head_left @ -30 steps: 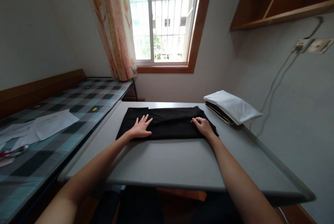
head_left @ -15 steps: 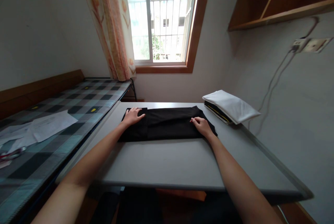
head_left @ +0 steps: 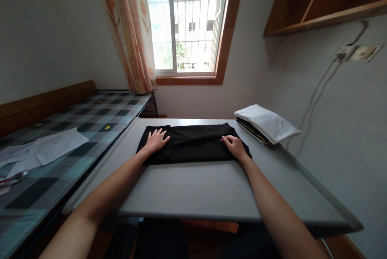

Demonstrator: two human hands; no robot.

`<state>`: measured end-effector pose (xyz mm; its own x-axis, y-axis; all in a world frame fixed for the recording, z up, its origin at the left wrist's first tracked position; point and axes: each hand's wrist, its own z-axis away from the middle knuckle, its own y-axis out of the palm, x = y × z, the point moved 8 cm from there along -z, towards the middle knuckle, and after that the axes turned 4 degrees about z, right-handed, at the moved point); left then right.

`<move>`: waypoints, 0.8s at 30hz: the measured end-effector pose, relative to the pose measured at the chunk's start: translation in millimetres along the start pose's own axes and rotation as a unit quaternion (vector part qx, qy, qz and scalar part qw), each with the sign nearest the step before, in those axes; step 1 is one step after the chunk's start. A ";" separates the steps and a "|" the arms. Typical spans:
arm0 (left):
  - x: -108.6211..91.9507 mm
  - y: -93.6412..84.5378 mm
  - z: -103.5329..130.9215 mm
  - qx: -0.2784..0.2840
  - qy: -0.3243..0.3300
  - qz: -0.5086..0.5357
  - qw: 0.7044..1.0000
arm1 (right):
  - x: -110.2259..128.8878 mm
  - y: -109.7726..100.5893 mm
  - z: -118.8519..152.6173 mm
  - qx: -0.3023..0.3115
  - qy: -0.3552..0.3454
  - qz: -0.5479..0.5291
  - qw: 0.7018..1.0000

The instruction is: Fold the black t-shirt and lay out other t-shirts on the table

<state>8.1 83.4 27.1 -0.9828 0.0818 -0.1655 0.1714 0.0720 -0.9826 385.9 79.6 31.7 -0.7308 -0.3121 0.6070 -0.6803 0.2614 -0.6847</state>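
A folded piece of black clothing (head_left: 193, 144) lies flat across the table in a long strip, its left end doubled over into a thicker panel. Pressed palm-down on that panel, my left hand (head_left: 157, 140) has its fingers spread. My right hand (head_left: 233, 145) rests on the right part of the cloth with its fingers curled in. No fold of fabric shows lifted between those fingers. What kind of garment it is cannot be made out.
The light grey table (head_left: 193, 190) reaches towards the window wall. At its back right sits a stack of folded clothes (head_left: 267, 124), white on top. To the left, a bed with a checked cover (head_left: 121, 112) carries loose papers (head_left: 57, 146). Wooden shelves (head_left: 329, 17) hang at upper right.
My left hand has slid slightly towards me and to the right over the folded panel, uncovering its far left corner. My right hand stays in nearly the same place.
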 end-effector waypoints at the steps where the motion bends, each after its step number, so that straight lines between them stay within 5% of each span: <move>1: -6.2 -2.1 2.8 -0.018 0.009 0.004 1.000 | -2.9 -5.6 -0.9 -0.022 0.007 0.013 1.000; 6: -38.4 10.8 15.4 -0.006 0.085 0.020 0.996 | -46.3 -52.6 3.8 -0.175 0.143 0.145 0.963; 12: -36.1 5.3 25.5 -0.022 0.121 0.032 0.992 | -71.8 -49.8 5.2 -0.097 0.173 0.194 0.961; 14: -16.6 -10.2 31.5 -0.066 0.095 0.026 0.993 | -63.2 -45.6 5.7 -0.091 0.159 0.232 0.955; 17: 36.6 -32.4 43.2 -0.110 -0.025 -0.020 0.993 | -45.2 -39.8 5.8 -0.092 0.129 0.271 0.949; 21: 101.1 -28.1 58.6 -0.004 -0.141 0.010 0.990 | -15.2 -23.4 1.6 -0.073 0.020 0.260 0.963; 24: 116.0 -18.9 67.7 0.047 -0.143 0.066 0.986 | 11.4 -6.0 1.2 -0.057 -0.087 0.235 0.966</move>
<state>-113.7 24.3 20.7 -0.9340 -0.1999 -0.2962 0.3050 -0.0141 -0.9522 381.7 73.4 42.3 -0.9470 -0.2809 0.1560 -0.2844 0.5069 -0.8137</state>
